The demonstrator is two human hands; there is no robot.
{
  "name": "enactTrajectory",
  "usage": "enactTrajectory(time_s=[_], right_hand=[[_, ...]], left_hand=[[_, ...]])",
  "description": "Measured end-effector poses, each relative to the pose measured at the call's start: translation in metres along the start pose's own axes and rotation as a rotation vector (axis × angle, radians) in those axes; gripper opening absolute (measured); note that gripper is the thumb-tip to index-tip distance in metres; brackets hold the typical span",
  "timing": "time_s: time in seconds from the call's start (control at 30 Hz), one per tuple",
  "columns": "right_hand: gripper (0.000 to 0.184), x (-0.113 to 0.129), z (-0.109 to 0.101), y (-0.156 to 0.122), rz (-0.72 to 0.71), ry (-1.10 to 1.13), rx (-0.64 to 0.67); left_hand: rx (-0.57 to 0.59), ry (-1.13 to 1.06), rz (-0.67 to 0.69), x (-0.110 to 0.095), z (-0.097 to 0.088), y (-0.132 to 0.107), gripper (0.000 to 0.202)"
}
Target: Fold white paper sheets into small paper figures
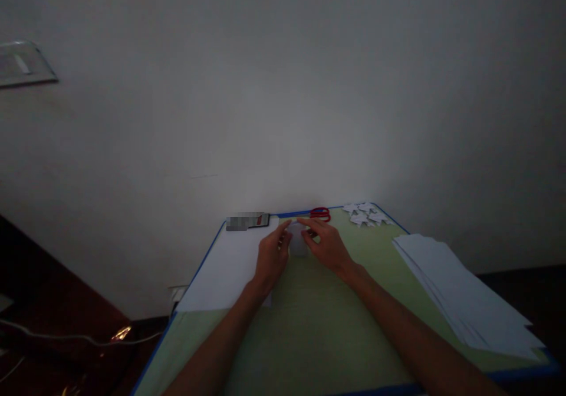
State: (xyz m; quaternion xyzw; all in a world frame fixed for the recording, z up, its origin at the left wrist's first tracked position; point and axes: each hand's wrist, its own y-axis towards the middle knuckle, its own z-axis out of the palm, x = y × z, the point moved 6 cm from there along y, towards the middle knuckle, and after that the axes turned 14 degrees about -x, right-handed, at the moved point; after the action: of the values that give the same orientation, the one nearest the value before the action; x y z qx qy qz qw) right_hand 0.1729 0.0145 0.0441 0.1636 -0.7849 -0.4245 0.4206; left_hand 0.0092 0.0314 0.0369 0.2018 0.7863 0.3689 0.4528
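A small piece of white paper is held up between my two hands over the middle of the table. My left hand pinches its left edge, fingers curled with the index finger at the top corner. On the other side my right hand grips the right edge, its index finger along the top and the thumb lower down. Any folds in the paper are too dim to make out. Just behind the hands lie red-handled scissors. To the left a large white sheet lies flat, partly under my left arm.
A phone rests at the sheet's far edge. Several folded paper pieces sit at the far right corner. Along the right side is a stack of white paper. The green table has a blue edge and meets the wall.
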Motion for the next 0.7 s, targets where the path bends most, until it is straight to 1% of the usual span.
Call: enactTrajectory(time_s=[0.13,0.3,0.37,0.53,0.7], right_hand=[[0.036,0.000,0.001,0.000,0.020,0.016,0.008],[0.041,-0.001,0.000,-0.001,0.052,0.025,-0.009],[0.040,-0.001,-0.001,0.000,0.061,0.027,-0.020],[0.026,0.001,-0.003,0.001,0.079,0.050,0.001],[0.009,0.007,-0.010,0.010,0.062,0.020,0.056]], left_hand=[[-0.013,-0.027,-0.037,-0.002,0.000,0.001,0.031],[-0.037,-0.089,-0.092,-0.004,-0.001,0.003,0.023],[-0.045,-0.091,-0.110,-0.003,-0.002,0.003,0.021],[-0.043,-0.087,-0.143,0.001,-0.002,0.003,0.022],[-0.068,-0.060,-0.102,0.000,-0.002,0.002,0.022]])
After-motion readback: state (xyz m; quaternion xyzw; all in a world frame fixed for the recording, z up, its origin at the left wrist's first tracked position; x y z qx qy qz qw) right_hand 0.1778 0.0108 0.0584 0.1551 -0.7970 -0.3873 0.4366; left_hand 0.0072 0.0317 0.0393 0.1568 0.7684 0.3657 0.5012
